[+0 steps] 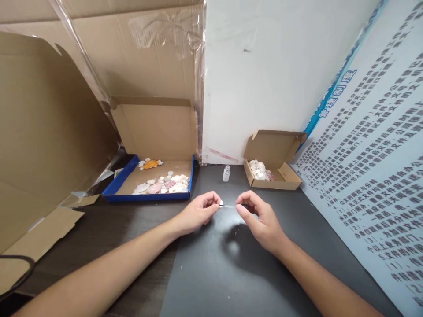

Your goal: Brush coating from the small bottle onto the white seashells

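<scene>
Between the left hand (202,210) and the right hand (259,215), over the counter (205,277): thin stick (228,206), long axis crosswise, nearly level, bridging the short gap. Right fingertips pinch its right end; dark tip points left. Left fingertips grip a small white shell (221,202), its pale edge showing above them. Tip and shell look to meet right at the left fingers; whether touching or one just in front, cannot tell. So shell lies straight left of the right hand, along the stick's line.

Bottle (226,174): upright, just beyond the gap, slightly nearer the left hand. Blue box (148,198), lid up, shells inside: beyond and left of the left hand. Small box (277,183), also open, shells inside: beyond and right of the right hand.
</scene>
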A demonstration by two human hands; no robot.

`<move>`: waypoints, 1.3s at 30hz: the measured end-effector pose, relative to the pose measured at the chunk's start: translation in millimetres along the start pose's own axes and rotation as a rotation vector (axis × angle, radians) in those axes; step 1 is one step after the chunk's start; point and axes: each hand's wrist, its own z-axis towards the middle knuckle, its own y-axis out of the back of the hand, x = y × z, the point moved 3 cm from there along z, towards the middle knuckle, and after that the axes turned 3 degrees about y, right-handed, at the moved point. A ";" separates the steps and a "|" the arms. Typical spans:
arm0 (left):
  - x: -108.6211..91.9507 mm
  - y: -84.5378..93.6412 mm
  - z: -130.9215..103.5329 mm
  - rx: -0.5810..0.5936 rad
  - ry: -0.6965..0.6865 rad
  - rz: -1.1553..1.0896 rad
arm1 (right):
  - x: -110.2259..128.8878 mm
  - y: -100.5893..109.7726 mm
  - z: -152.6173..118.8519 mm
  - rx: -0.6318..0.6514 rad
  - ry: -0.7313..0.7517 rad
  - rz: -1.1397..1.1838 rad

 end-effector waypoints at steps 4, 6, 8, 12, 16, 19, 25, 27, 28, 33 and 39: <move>0.6 0.1 -0.1 0.002 0.004 0.017 | -1.6 0.4 0.6 -0.046 -0.044 -0.045; 0.6 0.2 -0.2 0.005 0.007 0.019 | -1.8 1.2 0.7 -0.062 -0.050 -0.058; 1.0 0.3 -0.1 0.012 0.008 0.020 | -1.5 0.9 0.7 -0.037 -0.033 -0.036; 2.8 0.6 1.1 0.012 0.019 0.006 | -2.8 -1.1 0.6 0.012 -0.029 -0.019; 3.4 0.9 1.5 -0.003 0.033 -0.044 | -5.2 -1.3 0.9 -0.019 -0.067 -0.064; 3.3 1.5 0.9 -0.010 0.060 -0.120 | -4.8 -2.6 0.2 0.007 -0.046 0.021; 5.1 4.0 1.0 0.016 0.129 -0.281 | -9.4 -4.1 -0.7 -0.024 -0.059 0.077; 5.3 4.5 1.0 0.030 0.149 -0.318 | -11.3 -3.6 -0.1 -0.047 -0.095 0.020; 5.1 4.6 0.9 0.034 0.158 -0.331 | -11.7 -3.2 0.1 -0.052 -0.111 -0.001; 2.9 4.5 -0.2 0.017 0.177 -0.370 | -8.1 -1.5 0.7 -0.035 -0.100 0.032; 3.4 5.1 0.1 -0.010 0.190 -0.373 | -5.3 -1.1 0.5 -0.051 -0.051 0.061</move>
